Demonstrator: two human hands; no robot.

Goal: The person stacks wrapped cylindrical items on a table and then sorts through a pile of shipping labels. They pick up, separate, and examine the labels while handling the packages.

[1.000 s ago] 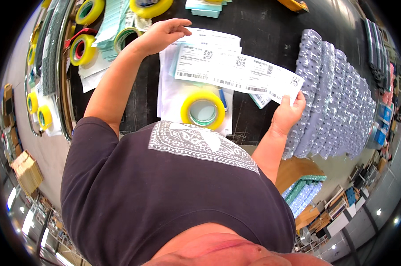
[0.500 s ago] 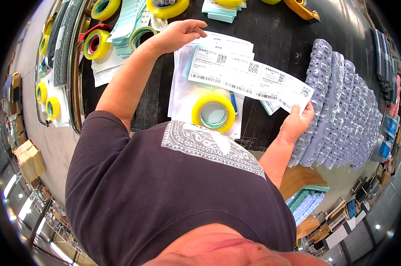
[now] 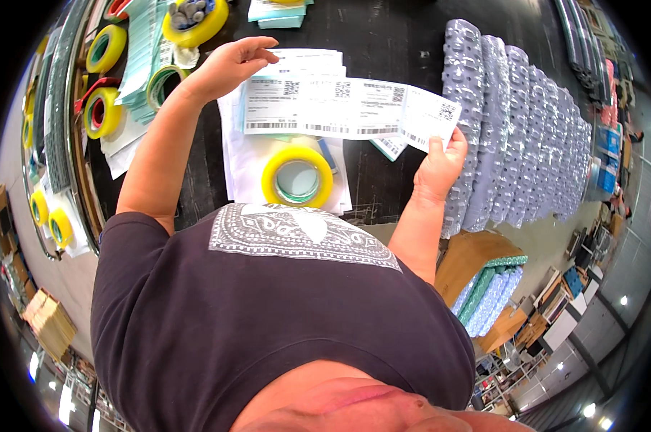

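Note:
A strip of joined white shipping labels [image 3: 325, 108] with bar codes and square codes stretches across the front of the table. At its right end my right hand [image 3: 442, 162] pinches the last label between thumb and fingers. My left hand [image 3: 232, 66] hovers above the strip's left end, its fingers apart and nothing seen in them. Beneath the strip lie white paper sheets [image 3: 242, 173]. On these sheets rests a yellow roll of tape [image 3: 271, 176], close to my chest. A blue pen-like item [image 3: 328, 153] is partly hidden beside the roll.
Upright rolls of bubble wrap [image 3: 463, 122] line the right side of the black table [image 3: 383, 43]. Stacks of pale blue labels [image 3: 139, 68] and several tape rolls [image 3: 102, 113] lie at the left. Another yellow roll [image 3: 214, 29] holds small grey pieces.
The whole view has shifted, so the table things sit further left in the picture. My right hand still grips the strip's end, and the strip lies more level. My left hand stays near its other end.

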